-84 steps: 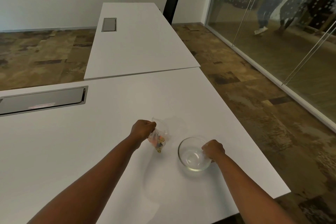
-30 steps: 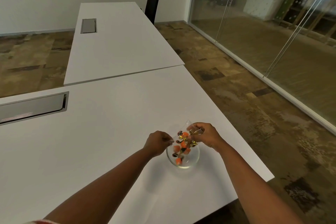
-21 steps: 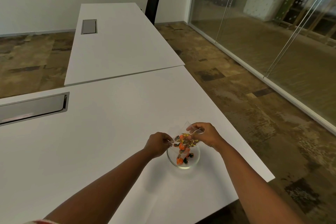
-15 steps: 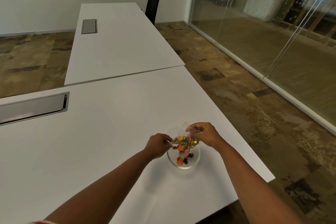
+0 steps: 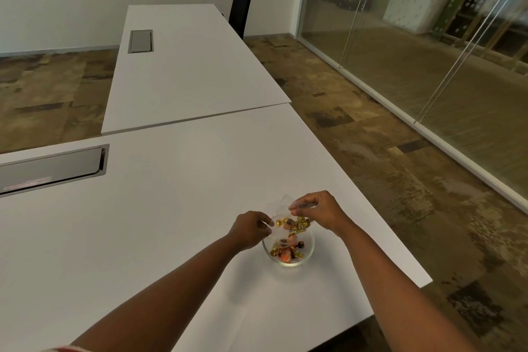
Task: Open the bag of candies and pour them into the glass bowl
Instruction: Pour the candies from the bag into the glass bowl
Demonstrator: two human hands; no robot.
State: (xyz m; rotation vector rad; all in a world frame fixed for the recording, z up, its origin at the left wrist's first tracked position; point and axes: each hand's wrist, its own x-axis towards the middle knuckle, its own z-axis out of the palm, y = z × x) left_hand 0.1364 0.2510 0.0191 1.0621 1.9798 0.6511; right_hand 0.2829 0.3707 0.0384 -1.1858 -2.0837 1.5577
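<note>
Bag (image 5: 281, 218) above bowl (image 5: 308, 251), between both hands; candies (image 5: 287, 251) in bowl.

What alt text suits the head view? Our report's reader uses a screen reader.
Two bare hands, left hand and right hand, hold a clear plastic bag tipped over a glass bowl on a white table. Wrapped candies lie in the bowl; some remain in the bag.

Two bare forearms, both hands ungloved; a red-and-white striped sleeve edge (image 5: 67, 348) shows at the left arm.
</note>
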